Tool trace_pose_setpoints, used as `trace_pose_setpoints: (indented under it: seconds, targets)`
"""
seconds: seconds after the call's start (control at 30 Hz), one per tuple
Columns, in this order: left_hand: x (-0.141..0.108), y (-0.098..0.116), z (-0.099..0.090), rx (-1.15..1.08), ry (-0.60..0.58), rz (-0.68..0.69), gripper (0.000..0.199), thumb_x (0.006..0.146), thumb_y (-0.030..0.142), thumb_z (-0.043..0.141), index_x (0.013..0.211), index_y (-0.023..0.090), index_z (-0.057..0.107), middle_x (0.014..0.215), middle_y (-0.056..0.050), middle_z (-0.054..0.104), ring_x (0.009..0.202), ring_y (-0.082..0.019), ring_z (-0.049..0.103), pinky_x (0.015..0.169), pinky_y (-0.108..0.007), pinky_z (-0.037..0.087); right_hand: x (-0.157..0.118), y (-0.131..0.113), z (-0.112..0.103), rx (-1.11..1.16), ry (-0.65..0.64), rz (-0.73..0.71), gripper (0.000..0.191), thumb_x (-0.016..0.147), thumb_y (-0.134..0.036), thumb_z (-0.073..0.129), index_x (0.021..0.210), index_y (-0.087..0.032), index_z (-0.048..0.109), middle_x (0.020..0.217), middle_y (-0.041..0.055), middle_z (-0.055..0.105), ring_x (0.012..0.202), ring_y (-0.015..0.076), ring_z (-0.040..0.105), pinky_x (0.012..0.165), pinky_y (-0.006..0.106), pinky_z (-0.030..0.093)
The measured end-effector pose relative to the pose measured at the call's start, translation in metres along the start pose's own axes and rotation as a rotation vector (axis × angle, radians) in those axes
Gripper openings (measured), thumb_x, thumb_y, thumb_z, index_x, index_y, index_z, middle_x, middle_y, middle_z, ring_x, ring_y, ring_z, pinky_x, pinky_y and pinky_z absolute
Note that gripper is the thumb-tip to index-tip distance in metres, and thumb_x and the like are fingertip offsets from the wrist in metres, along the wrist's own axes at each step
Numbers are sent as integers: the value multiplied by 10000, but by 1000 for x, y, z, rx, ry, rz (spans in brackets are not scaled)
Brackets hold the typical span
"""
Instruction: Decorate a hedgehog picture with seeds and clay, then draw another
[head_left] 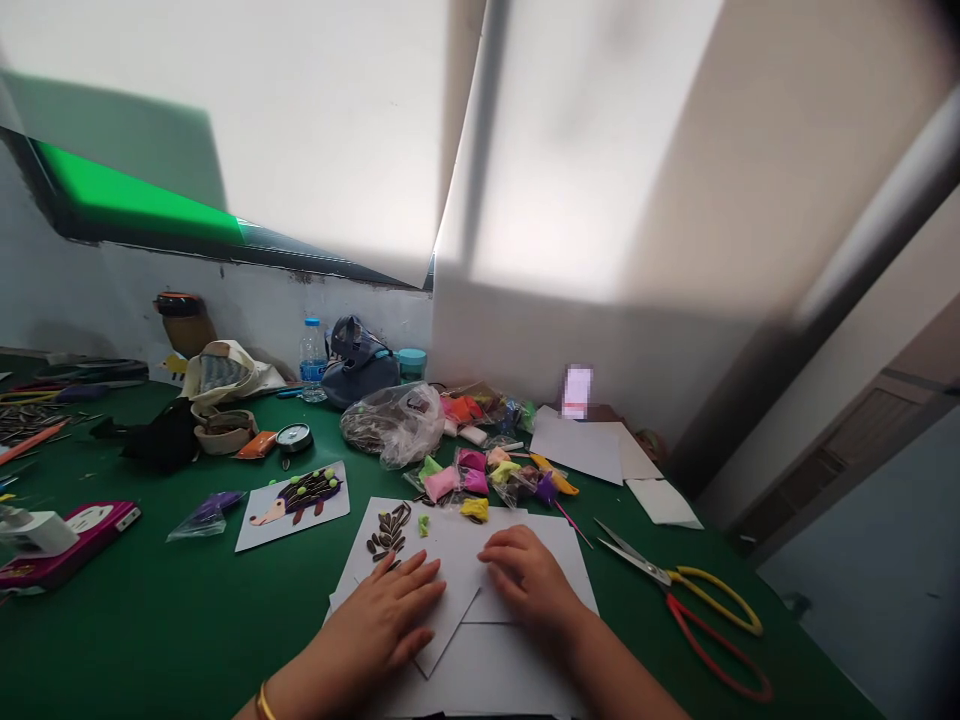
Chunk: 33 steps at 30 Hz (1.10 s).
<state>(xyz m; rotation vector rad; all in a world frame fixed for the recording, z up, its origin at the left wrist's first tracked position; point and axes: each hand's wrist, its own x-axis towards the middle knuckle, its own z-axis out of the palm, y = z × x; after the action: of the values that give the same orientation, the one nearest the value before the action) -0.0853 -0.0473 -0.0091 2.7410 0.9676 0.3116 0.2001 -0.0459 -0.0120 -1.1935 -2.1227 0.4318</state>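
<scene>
My left hand [386, 610] lies flat on a white sheet of paper [450, 610], its fingers spread. To the right, my right hand [532, 580] rests over the same papers with its fingers bent inward and close together. Whatever may be under those fingertips is hidden. Just beyond my left fingers is a small pile of striped sunflower seeds [388, 530]. A small bit of light green clay [424, 525] sits beside the seeds. At the paper's far edge lies a yellow clay packet [474, 510].
Large scissors [667, 578] with yellow and red handles lie partly open at right. A hedgehog picture card [296, 502] is at left. Behind are colourful clay packets [472, 472], a plastic bag [397, 420], a water bottle [312, 365] and a phone-like bright screen [577, 390].
</scene>
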Motion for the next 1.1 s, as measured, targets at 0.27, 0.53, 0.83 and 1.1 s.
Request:
trace_pose_setpoints:
  seconds: [0.27,0.53,0.83,1.1]
  targets:
    - [7,-38,-2,92,-29,-72,567,990,557,380,1515,353,312,1576,-9,331,1455,-268,323,1209,-474,219,0,-12,18,-13,-164,-201,268,861,-218,596,1062,-330,733,1132,-29,737,1121,202,607,1010,359,410]
    - [20,-47,-14,113,156,-207,355,974,361,456,1267,253,624,1372,-66,601,1280,-252,538,1162,-473,327,1,-9,18,23,-94,-204,228,829,-193,601,962,-298,754,1055,-12,757,1038,192,642,953,339,451]
    - [55,-73,-19,140,184,-273,316,950,256,432,1179,242,649,1257,-77,642,1164,-245,580,1115,-493,329,1,-11,16,3,-93,-172,194,840,-153,594,884,-261,748,983,12,752,970,183,644,907,321,479]
    - [70,-62,-33,245,237,-355,265,870,174,492,967,236,731,1081,-74,687,1051,-260,603,909,-384,436,-2,-10,12,73,-54,-68,185,852,-165,561,819,-238,727,946,37,727,927,179,645,836,293,517]
